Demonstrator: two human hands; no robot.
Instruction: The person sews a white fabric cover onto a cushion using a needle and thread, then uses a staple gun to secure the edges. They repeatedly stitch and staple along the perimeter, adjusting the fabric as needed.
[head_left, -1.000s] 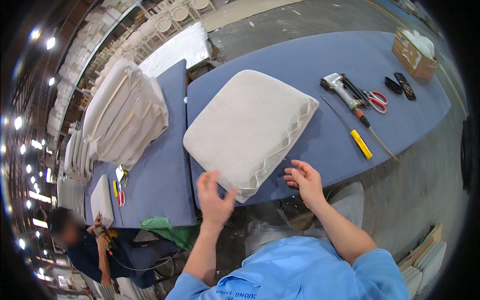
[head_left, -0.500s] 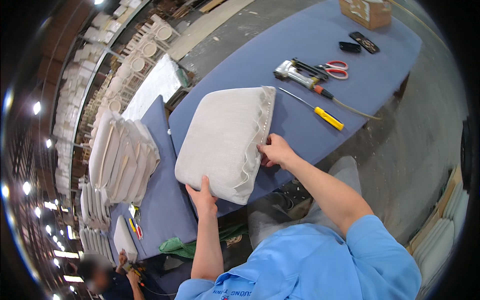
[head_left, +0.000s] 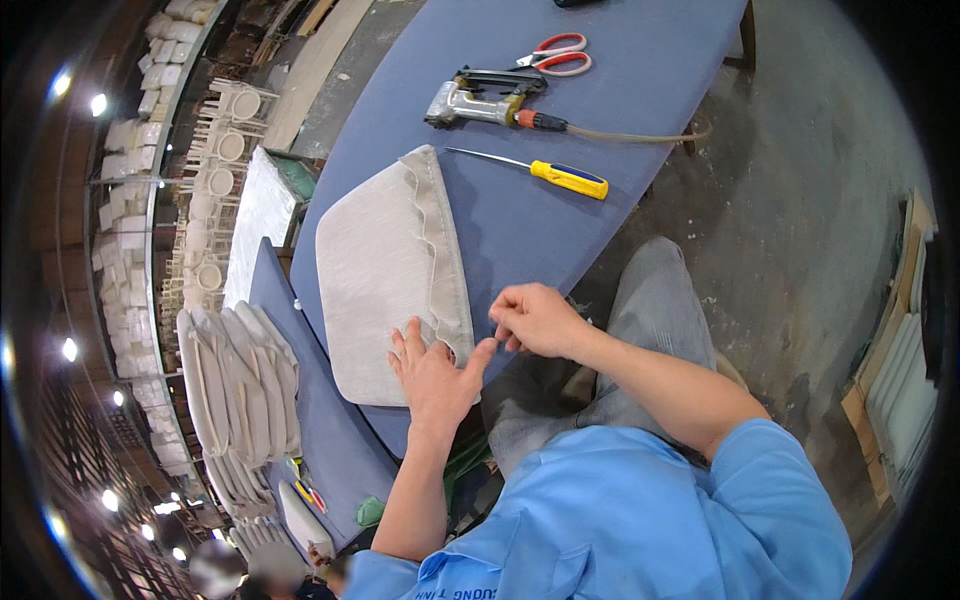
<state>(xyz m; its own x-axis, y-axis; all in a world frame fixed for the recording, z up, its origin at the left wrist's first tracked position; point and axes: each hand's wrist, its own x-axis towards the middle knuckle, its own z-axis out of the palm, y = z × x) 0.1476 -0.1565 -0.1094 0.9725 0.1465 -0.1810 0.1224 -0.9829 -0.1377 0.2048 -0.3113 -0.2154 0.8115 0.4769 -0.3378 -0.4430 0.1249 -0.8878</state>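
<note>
Spreading the left hand (head_left: 438,380) open on the near end of a pale-grey, rounded fabric cushion (head_left: 372,260) on the blue-covered bench (head_left: 525,235); curling the right hand (head_left: 535,320) alongside, leaving any hold impossible to tell. Seemingly tending the wavy-edged fabric strip (head_left: 446,262), probably needing steady pressure next.

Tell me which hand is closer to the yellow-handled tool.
Right. The right hand is beside the pale cushion, on the person's side of the yellow-handled tool, not touching it. The left hand is farther off, fingers spread over the cushion.
</note>
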